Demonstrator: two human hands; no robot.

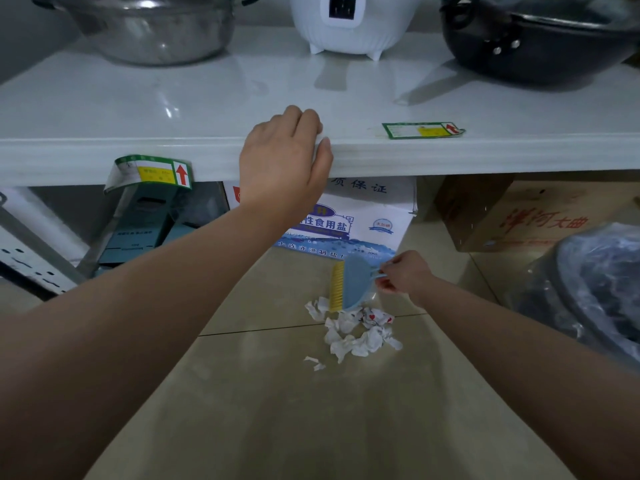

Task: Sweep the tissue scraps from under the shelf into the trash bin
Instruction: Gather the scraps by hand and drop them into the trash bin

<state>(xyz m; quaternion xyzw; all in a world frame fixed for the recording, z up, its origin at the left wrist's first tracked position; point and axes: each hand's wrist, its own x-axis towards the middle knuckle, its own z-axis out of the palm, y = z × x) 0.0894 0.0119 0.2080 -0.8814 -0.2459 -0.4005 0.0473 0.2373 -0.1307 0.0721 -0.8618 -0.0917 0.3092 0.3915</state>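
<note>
A pile of crumpled white tissue scraps (358,336) lies on the beige floor tiles just in front of the shelf, with two tiny bits (314,363) a little nearer. My right hand (405,273) grips the handle of a small blue brush with a yellow comb edge (349,285), held low against the far side of the pile. My left hand (284,161) rests on the front edge of the white shelf (485,154), fingers curled over the rim. A bin lined with a dark plastic bag (595,282) stands at the right.
Under the shelf stand a white salt sack (367,220), a brown carton (519,213), teal boxes (145,223) and a power strip (24,258). On the shelf sit a steel pot (152,29), a white cooker (349,22) and a black wok (540,36).
</note>
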